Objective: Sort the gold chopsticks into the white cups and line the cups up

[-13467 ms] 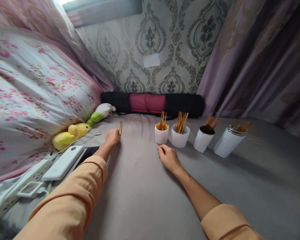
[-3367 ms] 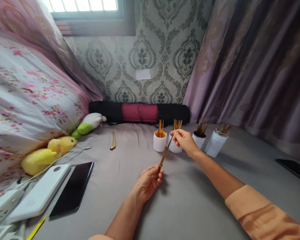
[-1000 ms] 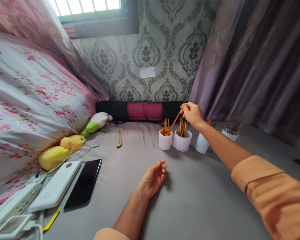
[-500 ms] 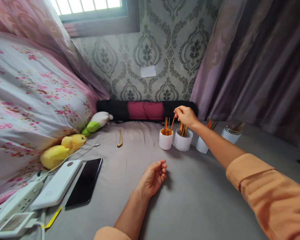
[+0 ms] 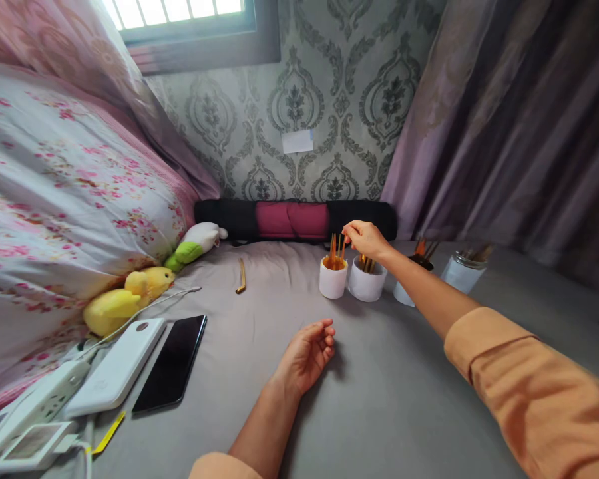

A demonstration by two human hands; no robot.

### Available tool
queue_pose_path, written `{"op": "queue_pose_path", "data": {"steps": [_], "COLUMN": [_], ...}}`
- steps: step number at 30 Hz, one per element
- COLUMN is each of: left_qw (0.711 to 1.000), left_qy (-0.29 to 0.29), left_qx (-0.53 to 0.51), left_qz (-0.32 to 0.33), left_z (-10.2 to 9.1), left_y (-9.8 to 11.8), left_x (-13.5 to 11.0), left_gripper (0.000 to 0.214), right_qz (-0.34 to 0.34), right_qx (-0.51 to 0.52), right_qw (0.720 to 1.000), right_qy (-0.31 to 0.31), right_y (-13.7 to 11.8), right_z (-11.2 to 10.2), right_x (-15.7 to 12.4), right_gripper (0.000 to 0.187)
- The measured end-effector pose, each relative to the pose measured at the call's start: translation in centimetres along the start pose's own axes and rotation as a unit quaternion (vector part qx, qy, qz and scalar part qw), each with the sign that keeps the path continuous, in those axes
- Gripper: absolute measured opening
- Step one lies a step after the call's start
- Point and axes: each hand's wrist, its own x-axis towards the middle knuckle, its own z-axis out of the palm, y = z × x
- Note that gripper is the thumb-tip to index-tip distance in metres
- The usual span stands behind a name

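My right hand (image 5: 363, 237) pinches the top of a thin orange-brown stick (image 5: 344, 247) between thumb and fingers. The stick's lower end is inside the left white cup (image 5: 332, 282), where several similar sticks (image 5: 335, 249) stand upright. Just right of it is a second white cup (image 5: 367, 287) with gold-brown sticks (image 5: 367, 265), partly hidden behind my right hand. My left hand (image 5: 309, 352) rests on the grey sheet in front of the cups, palm turned up and fingers loosely curled, holding nothing. A bent gold straw (image 5: 240, 276) lies by itself left of the cups.
Two more white-wrapped containers with sticks stand right, one partly behind my forearm, the other a jar (image 5: 462, 271). On the left lie a black phone (image 5: 171, 362), a white power bank (image 5: 117, 366), a power strip (image 5: 40, 402) and plush toys (image 5: 124, 303). A dark roll (image 5: 292, 220) lines the wall.
My right hand has moved slightly down and left. The stick it holds sits lower in the left cup and is more upright. My left hand stays in place.
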Motion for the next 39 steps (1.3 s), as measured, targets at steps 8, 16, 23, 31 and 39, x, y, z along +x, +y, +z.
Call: {"op": "queue_pose_path", "data": {"steps": [8,16,23,31,39], "left_qw": [1.0,1.0,1.0,1.0,1.0], "left_qy": [-0.003,-0.004,0.001,-0.004,-0.001], "left_qx": [0.0,-0.003,-0.003,0.0,0.002], "left_qz": [0.003,0.002,-0.001,0.004,0.004], "left_z": [-0.2,-0.3,-0.1,-0.1,0.0], "left_y": [0.0,-0.2,0.0,0.0,0.0], "left_x": [0.1,0.2,0.1,0.1,0.1], "left_gripper": [0.02,0.02,0.02,0.02,0.02], "right_qz": [0.037,0.068,0.078,0.08,0.086], "right_qx": [-0.002,0.003,-0.023,-0.023,-0.016], "right_qw": [0.999,0.998,0.996,0.997,0.996], "right_qy": [-0.003,0.014,0.026,0.006,0.001], "right_y": [0.6,0.4,0.6,0.4,0.2], "right_z": [1.1,1.6,2.1,2.5,2.4], "right_x": [-0.4,-0.4,-0.5,-0.6,-0.7], "right_gripper": [0.022,0.022,0.018,0.02,0.022]}}
